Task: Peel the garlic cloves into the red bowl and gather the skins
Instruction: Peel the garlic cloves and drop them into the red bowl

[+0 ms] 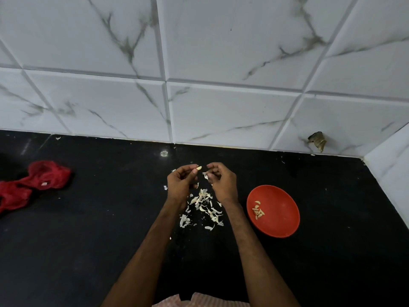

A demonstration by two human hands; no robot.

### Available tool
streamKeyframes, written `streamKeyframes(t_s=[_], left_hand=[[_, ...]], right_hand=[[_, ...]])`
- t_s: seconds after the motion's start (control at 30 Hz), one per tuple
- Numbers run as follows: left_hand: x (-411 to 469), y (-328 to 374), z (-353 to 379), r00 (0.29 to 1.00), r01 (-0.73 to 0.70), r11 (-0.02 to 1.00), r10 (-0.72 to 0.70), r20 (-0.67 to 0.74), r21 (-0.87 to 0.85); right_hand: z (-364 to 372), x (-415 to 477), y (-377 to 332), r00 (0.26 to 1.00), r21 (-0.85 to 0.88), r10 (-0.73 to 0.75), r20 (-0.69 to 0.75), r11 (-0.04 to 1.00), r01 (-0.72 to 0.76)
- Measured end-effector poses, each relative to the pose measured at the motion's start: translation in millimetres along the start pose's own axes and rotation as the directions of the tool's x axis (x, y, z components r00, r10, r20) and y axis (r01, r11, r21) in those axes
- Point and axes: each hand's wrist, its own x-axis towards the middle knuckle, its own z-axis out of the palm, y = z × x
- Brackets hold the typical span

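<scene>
Head view. Holding a small pale peeled garlic clove in the left hand, grip tight on it. Pinching a thin white scrap of skin in the right hand, grip clamped on it. Below, on the black surface, a heap of white papery skins. Right of it, a round red plastic bowl with peeled cloves inside. Far left, a crumpled red mesh bag

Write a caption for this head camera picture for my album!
Left hand pinches a garlic clove, right hand holds skin, above a pile of skins beside the red bowl.
</scene>
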Motion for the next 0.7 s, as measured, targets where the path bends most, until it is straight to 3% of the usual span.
streamKeyframes(t_s=[0.13, 0.43, 0.6, 0.7], left_hand=[[-0.2, 0.1, -2.7, 1.0, 0.011, 1.0, -0.011, 0.016, -0.017], [0.0, 0.7, 4.0, 0.999, -0.022, 0.995, 0.017, 0.05, 0.092], [1.1, -10.2, 26.1, 0.988, -0.087, 0.96, 0.048, 0.15, 0.265], [-1.3, -33.2, 47.8, 0.982, -0.118, 0.868, 0.029, 0.188, 0.482]], right_hand=[[0.6, -0.2, -0.5, 0.999, -0.053, -0.046, 0.022, 0.997, 0.047], [-2.4, -2.9, -8.6, 0.999, 0.185, 0.037, 0.037, 0.982, -0.043], [-28.9, -8.9, 2.9, 0.996, 0.185, 0.079, -0.03, 0.98, -0.072], [-58.9, -11.4, 24.1, 0.973, 0.193, 0.197, -0.118, 0.966, -0.172]])
